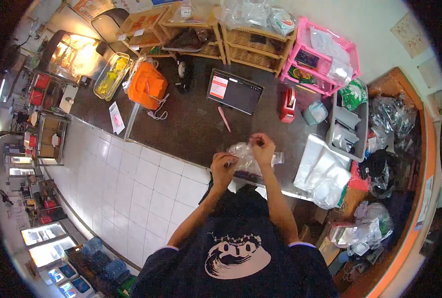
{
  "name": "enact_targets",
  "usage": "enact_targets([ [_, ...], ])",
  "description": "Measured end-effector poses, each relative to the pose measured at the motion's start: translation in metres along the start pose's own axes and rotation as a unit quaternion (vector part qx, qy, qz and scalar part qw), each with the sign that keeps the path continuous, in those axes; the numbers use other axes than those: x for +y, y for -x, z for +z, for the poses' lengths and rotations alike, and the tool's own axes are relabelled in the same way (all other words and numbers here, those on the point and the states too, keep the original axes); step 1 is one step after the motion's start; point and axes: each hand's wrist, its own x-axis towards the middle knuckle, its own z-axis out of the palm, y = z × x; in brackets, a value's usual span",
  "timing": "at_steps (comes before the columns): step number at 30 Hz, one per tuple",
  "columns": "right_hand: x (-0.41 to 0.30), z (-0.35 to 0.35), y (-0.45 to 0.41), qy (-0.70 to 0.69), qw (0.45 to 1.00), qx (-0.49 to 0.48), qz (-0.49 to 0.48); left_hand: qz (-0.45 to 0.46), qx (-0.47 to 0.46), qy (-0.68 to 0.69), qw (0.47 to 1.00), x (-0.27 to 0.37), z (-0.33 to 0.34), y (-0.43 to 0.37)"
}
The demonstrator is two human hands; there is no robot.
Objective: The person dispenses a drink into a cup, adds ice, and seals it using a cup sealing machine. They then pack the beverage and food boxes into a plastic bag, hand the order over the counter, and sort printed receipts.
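A clear plastic bag (245, 154) lies at the near edge of the dark counter (176, 130), between my two hands. My left hand (224, 168) has its fingers closed on the bag's left side. At the bag's upper right, my right hand (262, 147) pinches with bent fingers; what lies between the fingertips is too small to tell. A bit of clear plastic shows to the right of that wrist. Beyond the hands are a pink pen-like stick (224, 119) and a tablet (235, 91) with its screen lit.
Right of my hands lie a stack of plastic bags (319, 164), a grey bin (349, 128), a red tape dispenser (288, 105) and a pink basket (319, 56). To the left are an orange bag (146, 85), a glass tray (112, 76) with yellow pieces and a paper slip (116, 118).
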Motion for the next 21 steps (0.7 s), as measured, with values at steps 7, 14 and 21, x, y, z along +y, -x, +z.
enact_targets([
  [7,-0.002,0.051,0.019,0.284,0.923,-0.200,-0.165,-0.201,0.041,0.177,0.963,-0.032,0.001,-0.012],
  [14,0.083,0.063,-0.042,0.388,0.896,-0.190,-0.099,-0.133,-0.013,0.209,0.969,-0.104,0.016,-0.048],
  [21,-0.074,0.126,0.035,0.379,0.912,0.041,-0.150,-0.226,0.128,-0.057,0.964,-0.293,-0.211,-0.139],
])
